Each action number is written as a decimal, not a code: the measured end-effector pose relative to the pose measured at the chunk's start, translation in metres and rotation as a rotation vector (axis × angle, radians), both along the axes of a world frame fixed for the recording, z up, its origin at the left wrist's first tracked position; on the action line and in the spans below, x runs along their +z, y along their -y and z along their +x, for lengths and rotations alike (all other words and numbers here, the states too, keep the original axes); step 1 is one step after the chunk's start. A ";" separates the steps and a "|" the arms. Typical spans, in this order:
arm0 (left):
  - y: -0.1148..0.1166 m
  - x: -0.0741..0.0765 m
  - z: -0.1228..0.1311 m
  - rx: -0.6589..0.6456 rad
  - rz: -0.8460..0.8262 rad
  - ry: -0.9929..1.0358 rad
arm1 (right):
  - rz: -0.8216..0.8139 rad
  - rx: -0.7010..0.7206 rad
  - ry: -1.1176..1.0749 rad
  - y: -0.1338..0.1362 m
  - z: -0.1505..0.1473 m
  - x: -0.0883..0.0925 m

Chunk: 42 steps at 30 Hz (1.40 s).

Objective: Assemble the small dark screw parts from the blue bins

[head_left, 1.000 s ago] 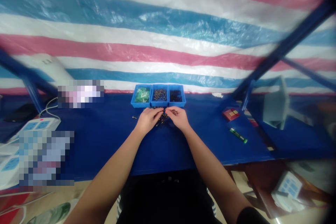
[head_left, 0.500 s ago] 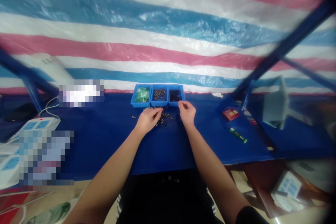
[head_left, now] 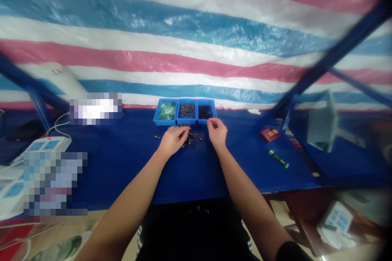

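Observation:
My left hand (head_left: 174, 142) is over a scatter of small brass-and-black parts (head_left: 192, 138), its thumb and fingers pinched together. Whatever it pinches is too small to make out. My right hand (head_left: 217, 133) is also pinched, just in front of a blue bin (head_left: 216, 111) of tiny black pieces; its fingertips hide what they may hold. In the middle blue bin (head_left: 186, 122) lie many small metallic parts. Green-and-white packets (head_left: 167, 110) fill the left blue bin (head_left: 165, 122). The three bins stand side by side.
On the right of the blue table (head_left: 251, 167) lie a red box (head_left: 270, 134) and a green tube (head_left: 278, 158). A white power strip (head_left: 58, 142) with cables is at the left. Blue metal bars slant up on both sides, before a striped plastic sheet (head_left: 196, 57).
The view has shifted very slightly. My right hand has moved a little to the left; my left hand stays almost where it was, still pinched.

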<state>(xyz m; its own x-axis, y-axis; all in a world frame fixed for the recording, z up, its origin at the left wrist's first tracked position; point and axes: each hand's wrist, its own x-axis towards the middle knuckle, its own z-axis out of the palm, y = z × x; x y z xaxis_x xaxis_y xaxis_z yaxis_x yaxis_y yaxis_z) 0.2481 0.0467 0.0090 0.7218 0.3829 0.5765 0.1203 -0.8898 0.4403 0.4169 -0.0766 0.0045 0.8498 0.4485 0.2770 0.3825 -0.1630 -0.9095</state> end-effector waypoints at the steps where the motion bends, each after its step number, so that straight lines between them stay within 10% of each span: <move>1: 0.000 0.000 0.000 -0.002 -0.001 0.001 | -0.032 0.055 0.008 0.000 -0.001 0.000; 9: 0.000 0.000 -0.001 0.019 0.019 0.011 | -0.328 0.496 0.399 0.000 -0.003 -0.008; 42: 0.002 0.005 -0.001 -0.042 -0.063 -0.020 | 0.086 0.511 -0.077 -0.003 -0.030 0.003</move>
